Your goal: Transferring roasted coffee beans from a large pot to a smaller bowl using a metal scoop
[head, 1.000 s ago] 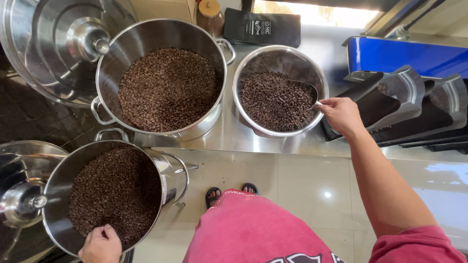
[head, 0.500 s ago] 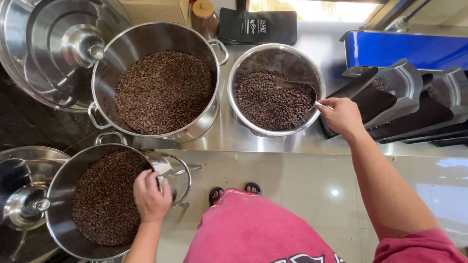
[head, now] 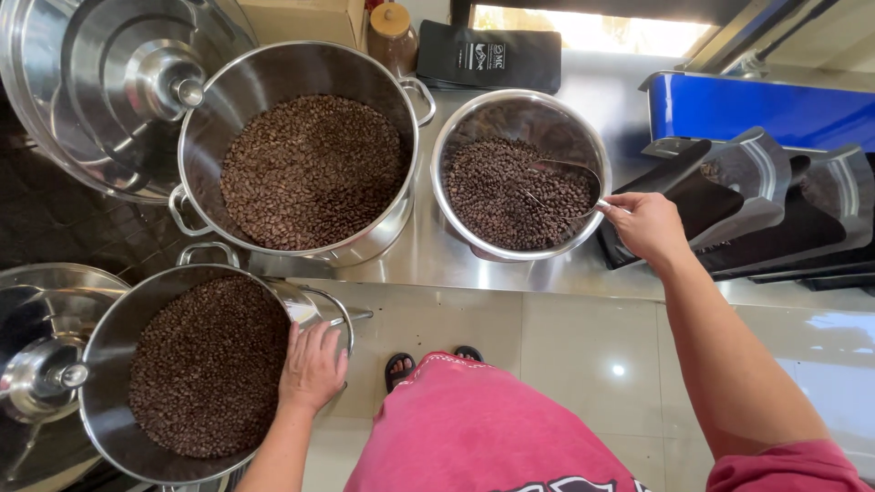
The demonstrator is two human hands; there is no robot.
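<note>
My right hand (head: 645, 224) grips the handle of a metal scoop (head: 567, 175) that rests in a steel bowl (head: 521, 106) of dark coffee beans on the counter. My left hand (head: 313, 366) lies on the near rim of a steel pot (head: 109, 339) full of beans, low at the left. A larger steel pot (head: 301, 66) heaped with beans stands on the counter between them, at the back left.
Two steel lids lie at the left, one large (head: 109, 82) and one lower (head: 36, 364). Black pouches (head: 766, 200) lie at the right beside a blue bin (head: 766, 109). A black bag (head: 489, 56) and a jar (head: 392, 35) stand behind. Tiled floor (head: 547, 346) below.
My left hand has moved from the near left of the low pot across to its right rim. The right hand stays on the scoop at the bowl.
</note>
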